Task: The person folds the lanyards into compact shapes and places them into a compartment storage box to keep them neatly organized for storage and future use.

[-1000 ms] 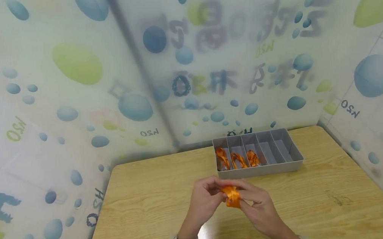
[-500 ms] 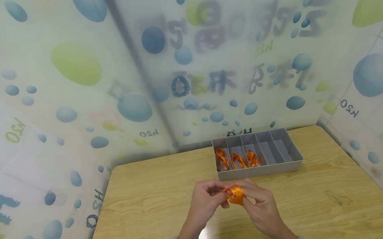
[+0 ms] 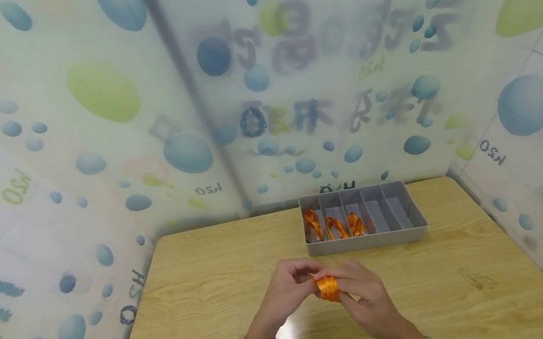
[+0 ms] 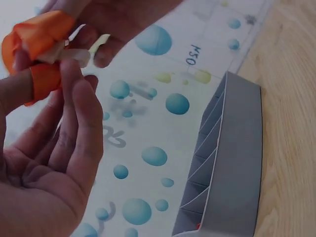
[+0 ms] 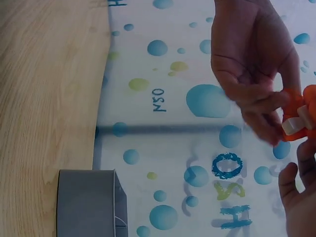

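Both hands hold a bundled orange ribbon lanyard [image 3: 328,289] above the table, in front of the divided box. My left hand [image 3: 284,293] pinches its left end between thumb and fingers. From the other side, my right hand [image 3: 367,294] grips the wound band. The left wrist view shows the ribbon [image 4: 43,35] looped round a fingertip, and a whitish plastic clip [image 4: 78,55] sticks out beside it. That clip [image 5: 294,125] also shows at the right edge of the right wrist view. Fingers cover part of the bundle.
A grey box [image 3: 367,242] with several compartments stands at the back of the wooden table [image 3: 213,282]. Orange lanyards [image 3: 312,224] lie in its three left compartments; the right ones hold nothing visible. A patterned wall [image 3: 266,110] rises behind.
The orange bundle has turned between the fingers, and its banded side now faces the head view. Right-hand fingers have shifted over it. Both hands stay in nearly the same place.
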A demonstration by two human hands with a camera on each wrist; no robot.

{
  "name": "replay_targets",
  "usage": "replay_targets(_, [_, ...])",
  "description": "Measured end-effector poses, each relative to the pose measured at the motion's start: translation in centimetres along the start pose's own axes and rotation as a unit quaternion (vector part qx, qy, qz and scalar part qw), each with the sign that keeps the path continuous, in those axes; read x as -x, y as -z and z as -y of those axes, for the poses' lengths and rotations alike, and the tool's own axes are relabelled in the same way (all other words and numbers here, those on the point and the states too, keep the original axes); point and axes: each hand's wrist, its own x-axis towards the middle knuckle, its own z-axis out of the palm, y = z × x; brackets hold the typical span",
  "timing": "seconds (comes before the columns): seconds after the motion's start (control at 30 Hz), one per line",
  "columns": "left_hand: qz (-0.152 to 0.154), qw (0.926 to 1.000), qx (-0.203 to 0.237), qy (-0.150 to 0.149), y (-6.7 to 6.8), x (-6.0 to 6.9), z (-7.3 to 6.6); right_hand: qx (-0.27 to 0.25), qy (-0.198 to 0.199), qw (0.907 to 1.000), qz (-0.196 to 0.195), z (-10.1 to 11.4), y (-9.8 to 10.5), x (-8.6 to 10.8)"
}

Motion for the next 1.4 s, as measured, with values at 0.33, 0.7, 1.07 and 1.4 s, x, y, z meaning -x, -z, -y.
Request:
replay_targets(0.33, [0.039,0.9987,0.011,-0.031,0.3,0.4,-0.1,-0.007,-0.032,0.9995,-0.003,-0.4,0.7,0.7])
replay_targets(0.7, [0.02,0.9993,0.02,-0.023,-0.2,0.0,1.6,0.019,-0.13,0.9909,-0.029,-0.2,1.3,0.7])
replay_targets(1.07, [-0.094,0.9932,-0.017,0.067,0.8,-2.1,4.1,0.074,-0.198,0.9745,-0.074,-2.0,4.3,1.3])
replay_targets(1.4, [-0.189,0.9702,-0.15,0.018,1.7,-4.5,7.3,0.272,-0.157,0.9482,-0.049,-5.3,7.6,1.6])
